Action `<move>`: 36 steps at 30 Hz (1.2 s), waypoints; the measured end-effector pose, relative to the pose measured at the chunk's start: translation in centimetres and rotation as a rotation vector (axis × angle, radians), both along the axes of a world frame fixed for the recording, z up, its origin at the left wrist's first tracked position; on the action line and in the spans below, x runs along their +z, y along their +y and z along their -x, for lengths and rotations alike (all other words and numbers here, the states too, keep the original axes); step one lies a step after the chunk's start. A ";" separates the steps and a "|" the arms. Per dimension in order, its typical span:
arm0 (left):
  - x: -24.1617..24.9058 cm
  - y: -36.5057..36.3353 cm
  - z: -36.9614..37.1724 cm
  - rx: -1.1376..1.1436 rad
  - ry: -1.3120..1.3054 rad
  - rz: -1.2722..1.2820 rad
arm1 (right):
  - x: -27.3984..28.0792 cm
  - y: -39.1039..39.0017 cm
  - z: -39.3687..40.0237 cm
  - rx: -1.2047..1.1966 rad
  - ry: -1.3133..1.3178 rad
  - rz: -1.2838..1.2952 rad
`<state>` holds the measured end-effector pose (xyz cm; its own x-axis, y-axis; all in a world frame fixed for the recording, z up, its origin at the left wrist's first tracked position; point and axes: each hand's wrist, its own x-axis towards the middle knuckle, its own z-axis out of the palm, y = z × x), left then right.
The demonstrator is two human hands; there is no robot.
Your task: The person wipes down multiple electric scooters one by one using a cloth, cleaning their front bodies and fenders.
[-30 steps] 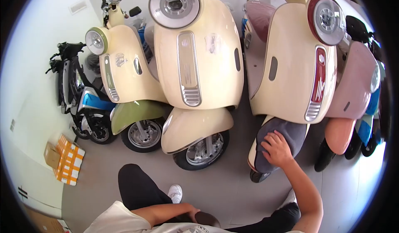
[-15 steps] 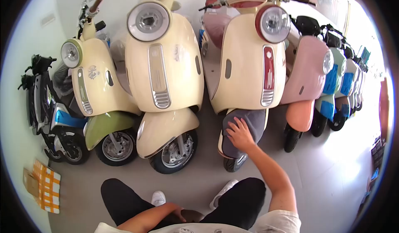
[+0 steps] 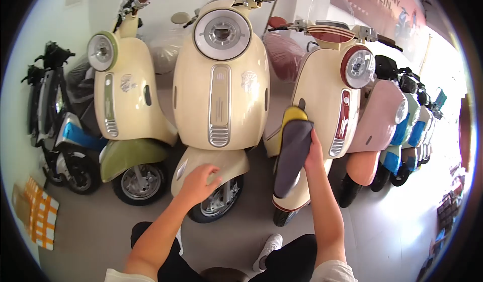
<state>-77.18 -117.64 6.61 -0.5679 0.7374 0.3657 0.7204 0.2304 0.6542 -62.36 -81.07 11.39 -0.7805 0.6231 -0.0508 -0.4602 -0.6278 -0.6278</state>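
Observation:
A dark grey cloth point(image 3: 294, 153) with a yellow underside is gripped at its right edge by my right hand point(image 3: 315, 153). It hangs raised in front of the cream scooter with red trim point(image 3: 322, 93), hiding part of its lower body and front fender. My left hand point(image 3: 200, 185) is empty, its fingers loosely bent and apart. From this view it overlaps the front fender point(image 3: 234, 160) of the middle cream scooter point(image 3: 244, 116); whether it touches cannot be told.
A cream scooter with a green fender point(image 3: 133, 156) stands at left, beside darker scooters point(image 3: 53, 111). Pink point(image 3: 380, 111) and other scooters line the right. An orange-and-white checked box point(image 3: 41, 214) sits on the floor at lower left. A low brown seat point(image 3: 224, 274) shows between my legs.
My right hand has lifted the cloth off the red-trimmed scooter's front fender, exposing its yellow side. My left hand has risen from my lap toward the middle scooter. The view has shifted.

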 end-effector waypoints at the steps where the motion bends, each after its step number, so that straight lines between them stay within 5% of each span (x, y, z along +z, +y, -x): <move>1: 0.3 0.3 0.8 -0.027 -0.016 -0.012 | 1.7 0.5 1.0 -0.009 0.067 -0.045; 6: 0.0 0.0 4.6 0.194 0.129 -0.208 | 12.1 1.9 7.0 0.042 0.261 -0.236; 14: -0.9 -0.8 9.7 0.211 0.022 -0.207 | 29.1 -0.2 15.3 -0.006 0.306 -0.553; 16: -0.7 -0.9 11.0 0.215 0.038 -0.224 | 30.3 2.1 17.7 0.774 0.568 -0.569; 21: -2.1 -0.8 14.3 0.220 0.041 -0.285 | 31.7 1.8 20.0 0.373 0.175 -0.640; 24: -2.0 -0.7 15.2 0.209 -0.009 -0.292 | 31.5 3.5 21.2 0.493 0.168 -0.622; 32: -0.8 -2.0 14.4 0.151 -0.047 -0.271 | 31.5 3.0 21.7 0.342 0.157 -0.596; 36: -0.8 -2.1 14.3 0.162 -0.050 -0.305 | 30.1 1.4 24.2 -0.040 -0.110 -0.831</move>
